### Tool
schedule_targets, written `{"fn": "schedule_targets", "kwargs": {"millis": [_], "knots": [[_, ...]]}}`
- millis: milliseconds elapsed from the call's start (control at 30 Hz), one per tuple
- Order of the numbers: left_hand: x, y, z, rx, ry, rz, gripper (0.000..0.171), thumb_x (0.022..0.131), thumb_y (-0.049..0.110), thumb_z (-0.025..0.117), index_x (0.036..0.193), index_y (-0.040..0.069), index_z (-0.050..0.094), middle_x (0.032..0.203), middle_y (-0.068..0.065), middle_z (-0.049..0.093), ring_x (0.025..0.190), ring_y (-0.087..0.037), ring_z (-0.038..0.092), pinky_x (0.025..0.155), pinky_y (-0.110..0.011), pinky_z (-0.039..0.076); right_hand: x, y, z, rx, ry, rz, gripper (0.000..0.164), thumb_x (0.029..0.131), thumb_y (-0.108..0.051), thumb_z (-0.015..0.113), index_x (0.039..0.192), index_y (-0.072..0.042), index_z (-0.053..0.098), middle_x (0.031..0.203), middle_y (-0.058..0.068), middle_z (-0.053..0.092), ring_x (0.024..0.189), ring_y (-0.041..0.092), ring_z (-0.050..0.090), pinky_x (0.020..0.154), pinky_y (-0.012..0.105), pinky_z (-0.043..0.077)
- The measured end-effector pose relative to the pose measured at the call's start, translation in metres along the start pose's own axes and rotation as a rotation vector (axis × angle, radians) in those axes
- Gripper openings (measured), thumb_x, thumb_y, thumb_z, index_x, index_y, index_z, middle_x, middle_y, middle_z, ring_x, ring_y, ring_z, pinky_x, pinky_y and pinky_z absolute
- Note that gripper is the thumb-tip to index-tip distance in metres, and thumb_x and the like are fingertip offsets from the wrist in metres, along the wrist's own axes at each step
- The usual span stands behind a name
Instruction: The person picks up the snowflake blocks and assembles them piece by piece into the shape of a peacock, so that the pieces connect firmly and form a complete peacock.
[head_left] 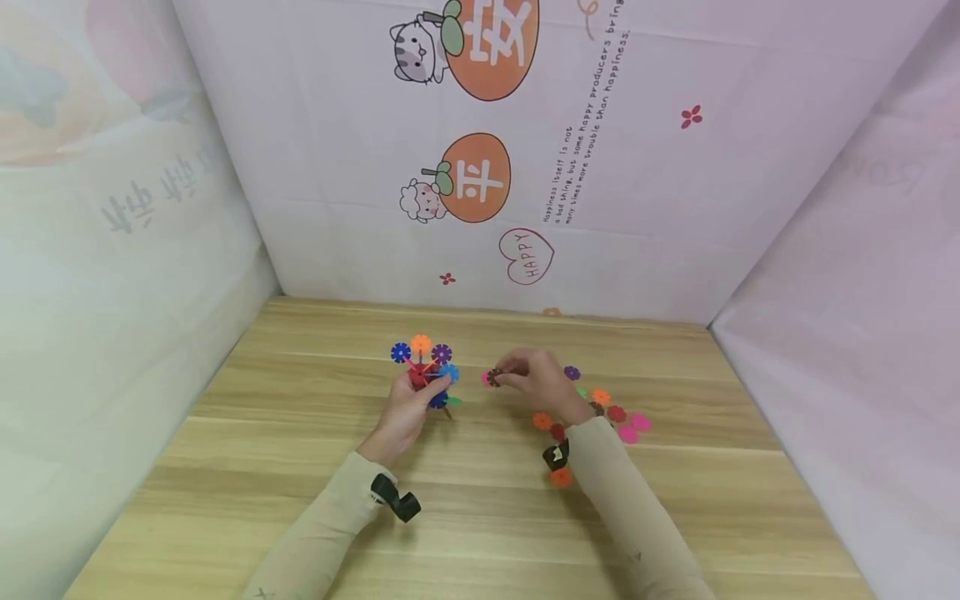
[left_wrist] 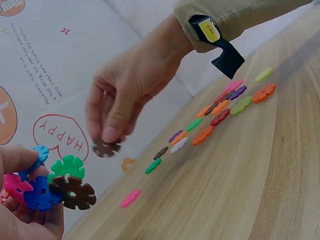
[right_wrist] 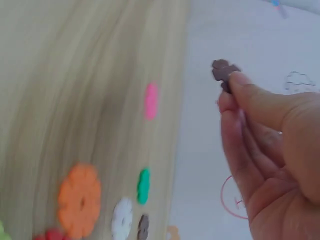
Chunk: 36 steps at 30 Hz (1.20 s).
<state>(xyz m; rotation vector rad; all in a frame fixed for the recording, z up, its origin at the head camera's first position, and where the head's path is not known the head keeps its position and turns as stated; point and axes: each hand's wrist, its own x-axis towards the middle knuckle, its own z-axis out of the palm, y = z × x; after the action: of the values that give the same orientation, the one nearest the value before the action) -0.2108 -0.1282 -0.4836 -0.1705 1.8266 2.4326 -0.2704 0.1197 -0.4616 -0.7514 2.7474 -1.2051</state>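
My left hand [head_left: 406, 418] grips a cluster of interlocking snowflake discs [head_left: 420, 374]. Blue, orange and purple discs fan out from its top on the far side. In the left wrist view, a brown disc [left_wrist: 73, 192], a green disc [left_wrist: 67, 167] and a blue disc [left_wrist: 42, 193] stick out by the left fingers. My right hand [head_left: 542, 381] pinches a single brown snowflake disc [right_wrist: 225, 73] between thumb and fingertips, above the table. It is a short way right of the cluster, apart from it.
Loose snowflake discs in several colours lie on the wooden table [head_left: 465, 517] under and around the right forearm, among them an orange disc [head_left: 561, 477] and a pink disc [left_wrist: 131, 198]. White printed cloth walls [head_left: 360, 167] stand at the back and both sides.
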Motion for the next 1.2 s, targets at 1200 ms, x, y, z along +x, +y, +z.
{"fn": "schedule_targets", "kwargs": {"millis": [1200], "knots": [[-0.002, -0.002, 0.005, 0.032, -0.029, -0.01, 0.031, 0.103, 0.007, 0.068, 0.132, -0.001, 0.061, 0.112, -0.002, 0.07, 0.108, -0.02, 0.067, 0.09, -0.021, 0.058, -0.003, -0.034, 0.031, -0.28, 0.355, -0.645, 0.013, 0.083, -0.003, 0.087, 0.095, -0.008, 0.082, 0.093, 0.005, 0.082, 0.085, 0.016, 0.079, 0.08, 0.027, 0.065]]}}
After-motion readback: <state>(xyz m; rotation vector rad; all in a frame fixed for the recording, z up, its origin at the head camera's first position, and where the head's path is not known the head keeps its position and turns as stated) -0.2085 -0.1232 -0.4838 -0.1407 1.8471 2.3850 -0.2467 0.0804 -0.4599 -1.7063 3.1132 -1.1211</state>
